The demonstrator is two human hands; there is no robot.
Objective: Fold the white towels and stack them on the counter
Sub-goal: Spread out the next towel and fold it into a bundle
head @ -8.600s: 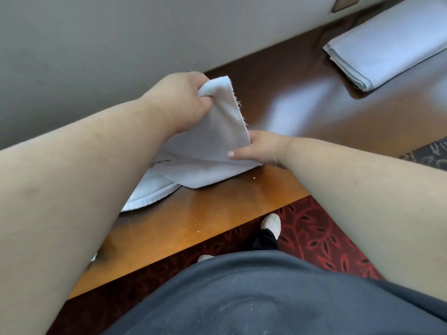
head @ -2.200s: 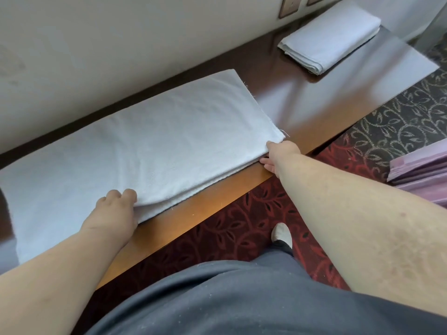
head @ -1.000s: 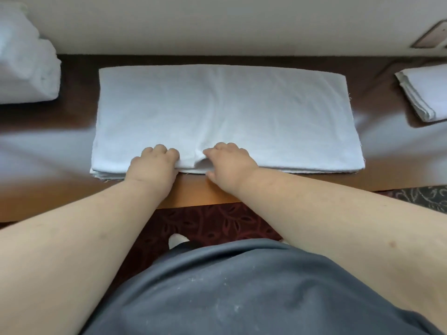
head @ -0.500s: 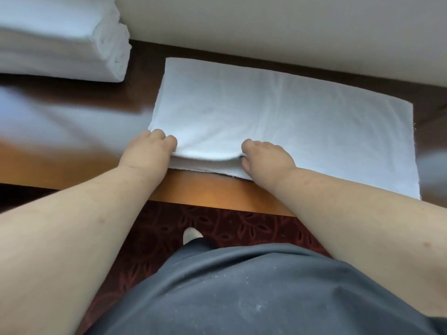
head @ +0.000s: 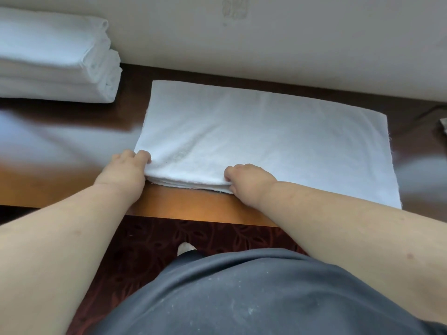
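A white towel (head: 266, 139), folded into a long flat rectangle of several layers, lies on the wooden counter (head: 193, 206) against the wall. My left hand (head: 125, 168) grips its near left corner, fingers curled over the top layer. My right hand (head: 246, 180) pinches the near edge about a third of the way along, thumb side under the layers. Between my hands the edge is lifted slightly off the counter. A stack of folded white towels (head: 55, 56) rests on the counter at the far left.
The pale wall (head: 290, 39) runs right behind the counter. Bare glossy counter lies between the stack and the towel. Red patterned carpet (head: 169, 240) and my shoe (head: 185, 247) show below the counter's front edge. A small object (head: 443, 125) peeks in at the right edge.
My hands went from the towel's far ends to its near edge, then shifted left along it. The view panned left, bringing the left stack in and the right folded towel out.
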